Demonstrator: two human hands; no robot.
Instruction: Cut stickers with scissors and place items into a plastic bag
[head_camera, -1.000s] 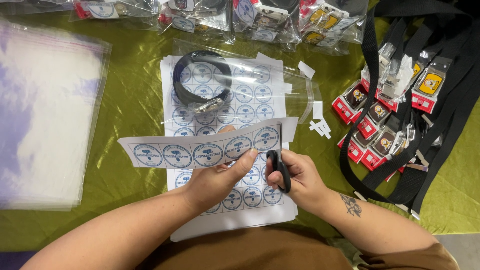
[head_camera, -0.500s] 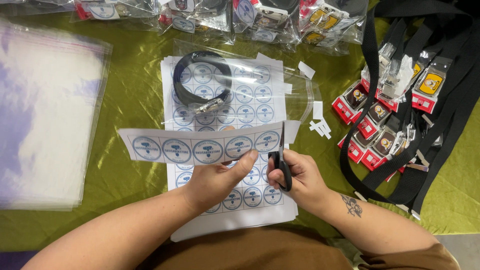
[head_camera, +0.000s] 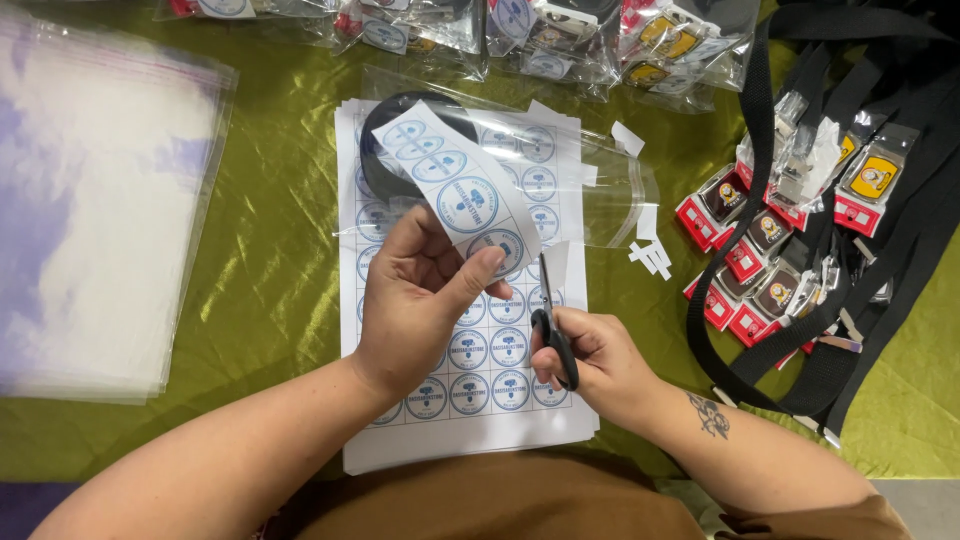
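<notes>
My left hand (head_camera: 420, 300) pinches a paper strip of round blue stickers (head_camera: 455, 185), held up and tilted away over the table. My right hand (head_camera: 590, 360) grips black-handled scissors (head_camera: 552, 320), blades pointing up at the strip's near end, where a small white offcut (head_camera: 556, 265) hangs by the blade tips. Both hands hover over a stack of printed sticker sheets (head_camera: 500, 370) on the green cloth.
A black round object in a clear bag (head_camera: 600, 190) lies on the sheets. A pile of clear plastic bags (head_camera: 90, 200) sits left. Red badge holders (head_camera: 740, 260) and black lanyards (head_camera: 900, 230) lie right, packed items (head_camera: 560, 30) along the far edge, paper scraps (head_camera: 650, 255) nearby.
The strip was held flat and sideways; now my left hand has turned it upright, pointing away. The scissors sit at its near end and a small piece hangs at the blades.
</notes>
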